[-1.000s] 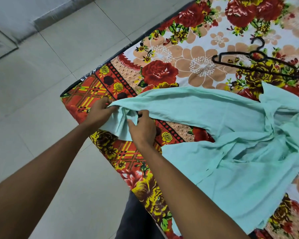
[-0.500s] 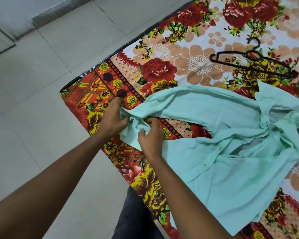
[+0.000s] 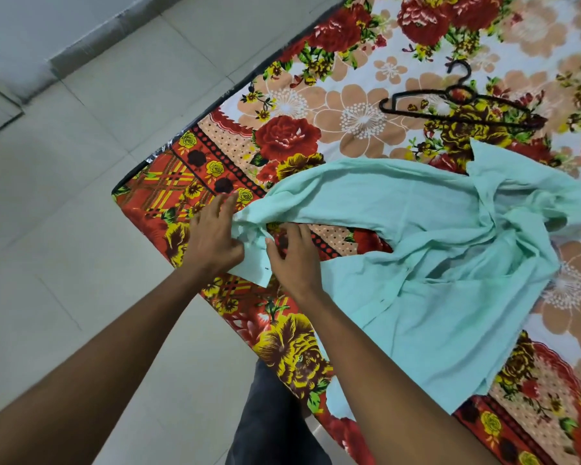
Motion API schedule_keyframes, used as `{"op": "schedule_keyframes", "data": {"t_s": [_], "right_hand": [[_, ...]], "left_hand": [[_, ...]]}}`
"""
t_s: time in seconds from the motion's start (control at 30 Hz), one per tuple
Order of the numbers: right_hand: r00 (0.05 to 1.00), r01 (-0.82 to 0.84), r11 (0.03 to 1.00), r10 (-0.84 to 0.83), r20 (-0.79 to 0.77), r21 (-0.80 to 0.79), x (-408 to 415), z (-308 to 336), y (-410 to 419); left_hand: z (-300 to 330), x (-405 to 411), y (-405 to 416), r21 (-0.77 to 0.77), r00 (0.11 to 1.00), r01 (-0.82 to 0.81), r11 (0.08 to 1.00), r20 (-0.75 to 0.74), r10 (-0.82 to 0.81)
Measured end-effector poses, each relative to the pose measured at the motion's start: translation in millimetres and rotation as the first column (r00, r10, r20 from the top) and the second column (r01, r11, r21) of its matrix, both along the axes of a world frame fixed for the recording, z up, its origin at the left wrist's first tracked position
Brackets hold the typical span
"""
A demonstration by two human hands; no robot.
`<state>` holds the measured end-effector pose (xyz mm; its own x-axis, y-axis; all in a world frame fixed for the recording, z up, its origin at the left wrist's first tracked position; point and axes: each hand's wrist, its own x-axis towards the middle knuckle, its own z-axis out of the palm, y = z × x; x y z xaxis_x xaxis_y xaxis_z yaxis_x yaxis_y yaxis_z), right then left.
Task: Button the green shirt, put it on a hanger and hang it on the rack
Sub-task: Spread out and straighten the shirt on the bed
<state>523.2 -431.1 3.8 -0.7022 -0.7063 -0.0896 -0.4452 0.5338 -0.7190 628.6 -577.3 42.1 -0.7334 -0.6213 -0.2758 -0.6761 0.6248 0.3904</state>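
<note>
The green shirt (image 3: 433, 263) lies rumpled on the bed (image 3: 349, 105), its hem corner between the hands. Left hand (image 3: 213, 236) pinches the hem; right hand (image 3: 294, 256) rests beside it, fingers loosely spread. Light, limp cloth: best held by the button strip.

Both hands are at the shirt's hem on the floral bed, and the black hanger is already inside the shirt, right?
Not quite. The head view shows the black hanger lying bare on the floral bed, beyond the shirt, not inside it. Both hands, left and right, are at the hem.
</note>
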Motion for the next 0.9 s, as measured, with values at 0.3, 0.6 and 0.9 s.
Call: {"op": "schedule_keyframes", "data": {"t_s": [0.3,0.6,0.9], "right_hand": [[0.947,0.247,0.969,-0.243,-0.209,-0.007,-133,33,77],[0.73,0.682,0.67,-0.6,-0.328,0.293,-264,4,230],[0.592,0.766,0.643,-0.699,-0.401,0.009,-264,-4,302]], "left_hand": [[15,-133,70,0.09,0.905,0.395,0.914,-0.209,-0.37],[9,-295,192,0.271,0.77,0.638,0.721,-0.238,-0.592],[-30,-399,298,0.107,0.534,0.845,0.523,-0.192,-0.823]]}}
